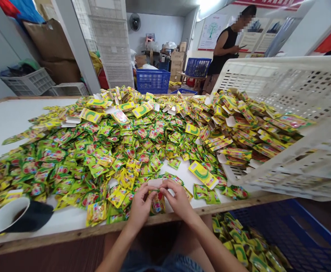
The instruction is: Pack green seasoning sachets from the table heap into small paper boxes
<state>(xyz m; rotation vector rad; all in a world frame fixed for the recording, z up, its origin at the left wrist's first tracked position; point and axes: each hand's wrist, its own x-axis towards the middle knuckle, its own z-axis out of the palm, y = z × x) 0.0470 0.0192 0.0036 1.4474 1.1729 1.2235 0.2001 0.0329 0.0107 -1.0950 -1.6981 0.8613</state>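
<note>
Near the table's front edge, my left hand [142, 206] and my right hand [178, 198] are closed on a small cardboard box [157, 204]. Its pale end flap [155, 183] stands up between my fingertips. Part of the box's printed face shows below my thumbs; the rest is hidden by my fingers. Loose green and yellow sachets [121, 194] lie to the left of my left hand. Beyond my right hand is a yellow box with a green curved print [203, 174], lying flat. A few green sachets [206, 192] are just to the right.
Mixed sachets and yellow boxes [131, 139] are heaped across the white table [179, 172]. A tilted white crate [270, 81] spills boxes on the right. A dark cup [37, 215] stands front left. Below right is a blue crate [304, 230]. A person [224, 49] stands behind.
</note>
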